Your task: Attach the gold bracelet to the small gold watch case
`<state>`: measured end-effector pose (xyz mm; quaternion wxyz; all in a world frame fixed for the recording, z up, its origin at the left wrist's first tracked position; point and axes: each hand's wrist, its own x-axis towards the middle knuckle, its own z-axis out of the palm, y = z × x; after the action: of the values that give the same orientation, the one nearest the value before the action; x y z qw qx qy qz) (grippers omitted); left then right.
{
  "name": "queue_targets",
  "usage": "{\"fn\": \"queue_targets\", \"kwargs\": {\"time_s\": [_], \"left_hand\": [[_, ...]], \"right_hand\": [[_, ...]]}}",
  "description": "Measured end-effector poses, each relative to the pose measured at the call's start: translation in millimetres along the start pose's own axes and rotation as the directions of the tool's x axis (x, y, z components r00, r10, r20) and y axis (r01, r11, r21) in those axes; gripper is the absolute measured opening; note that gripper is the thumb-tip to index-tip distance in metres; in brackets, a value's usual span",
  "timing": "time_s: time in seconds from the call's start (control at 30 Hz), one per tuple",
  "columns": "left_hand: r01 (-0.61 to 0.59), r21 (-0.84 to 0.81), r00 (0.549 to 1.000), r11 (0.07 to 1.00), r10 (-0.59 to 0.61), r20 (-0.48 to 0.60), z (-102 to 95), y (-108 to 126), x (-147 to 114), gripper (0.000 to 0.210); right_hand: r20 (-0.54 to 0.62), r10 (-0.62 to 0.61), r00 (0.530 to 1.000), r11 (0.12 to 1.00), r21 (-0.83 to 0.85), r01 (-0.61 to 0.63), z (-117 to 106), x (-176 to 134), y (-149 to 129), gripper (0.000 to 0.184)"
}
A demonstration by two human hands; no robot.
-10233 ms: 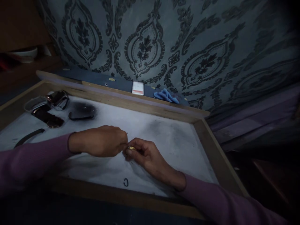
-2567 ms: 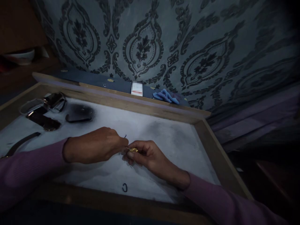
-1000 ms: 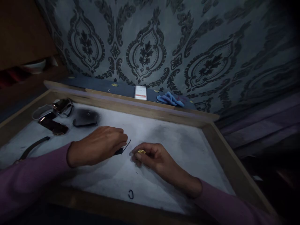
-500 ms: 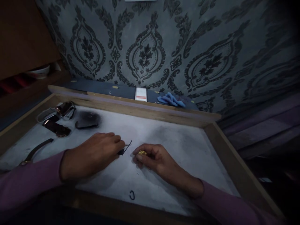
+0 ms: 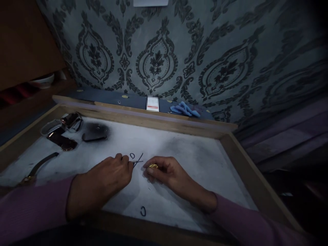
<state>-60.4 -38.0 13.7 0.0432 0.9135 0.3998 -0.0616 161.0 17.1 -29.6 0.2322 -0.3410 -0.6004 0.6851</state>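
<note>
My left hand (image 5: 105, 179) grips a thin tool (image 5: 138, 161) pointing to three o'clock; my right hand (image 5: 170, 171) pinches a gold piece (image 5: 153, 166). I'd say lining up, steady aim needed next.

White-lined wooden tray (image 5: 200, 153), watches (image 5: 68, 145), dark C-shaped piece (image 5: 145, 212)

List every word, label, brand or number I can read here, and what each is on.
None can be read.
White card with a red band: pixelated.
White sheet at the top edge: cut off, no legible text on the part showing.
Gold-coloured piece in the right hand: too small to tell.
</note>
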Motion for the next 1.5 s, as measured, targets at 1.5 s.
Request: {"fn": "queue_targets", "kwargs": {"time_s": [1.5], "left_hand": [[0.047,-0.582,0.981,0.812,-0.149,-0.128,5.9,-7.3,29.5,0.02]], "right_hand": [[-0.003,-0.01,1.0,0.999,-0.044,0.01,3.6,-2.9,-4.3,0.021]]}}
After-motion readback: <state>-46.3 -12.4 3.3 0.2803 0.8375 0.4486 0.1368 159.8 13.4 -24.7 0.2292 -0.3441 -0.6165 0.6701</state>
